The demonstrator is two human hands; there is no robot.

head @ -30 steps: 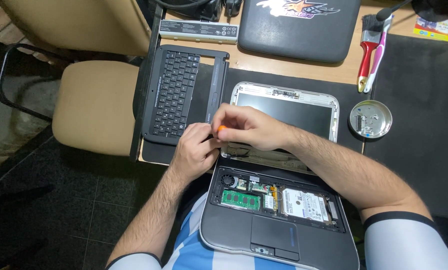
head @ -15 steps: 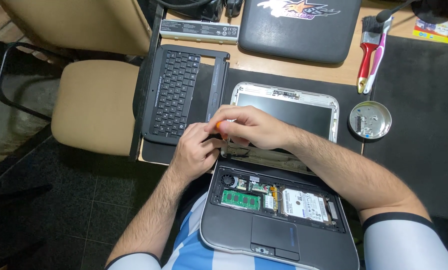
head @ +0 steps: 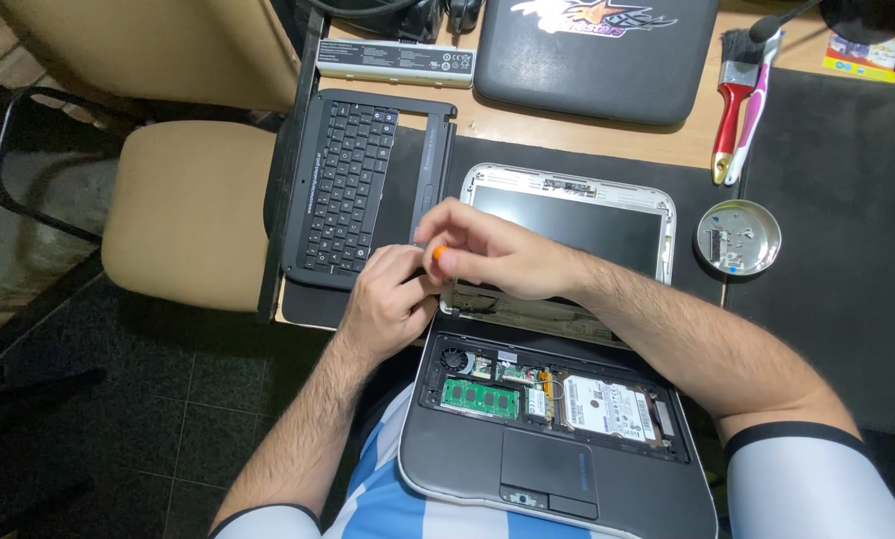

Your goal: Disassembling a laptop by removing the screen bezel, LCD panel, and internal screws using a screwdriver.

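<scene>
The right hand (head: 497, 258) had its fingers curled tight around a small orange-handled tool (head: 438, 254), only the orange tip showing between thumb and forefinger. The left hand (head: 392, 299) sat just at its 8 o'clock, fingers bent and pressed down at the left hinge corner of the opened laptop (head: 557, 439); what they pinched, if anything, could not be told, since the right hand covered the spot. Both hands met over the seam where the screen (head: 577, 215) joined the base.

At 6 o'clock from the hands the base lay with its top cover off, showing a small fan (head: 453, 359), a green memory stick (head: 480, 396) and a silver hard drive (head: 607, 407), with the touchpad (head: 539, 461) nearer the person. At 10 o'clock, touching the screen's left edge, lay the removed keyboard (head: 352, 185) in its dark frame. Beyond it at 12 o'clock lay a long grey battery (head: 395, 62) and a black case (head: 597, 55). At 2 o'clock a red-handled brush (head: 731, 120) and a pink toothbrush (head: 752, 110) lay side by side, and at 3 o'clock a round metal dish (head: 738, 238) held small screws. A tan chair (head: 188, 210) stood at 9 o'clock.
</scene>
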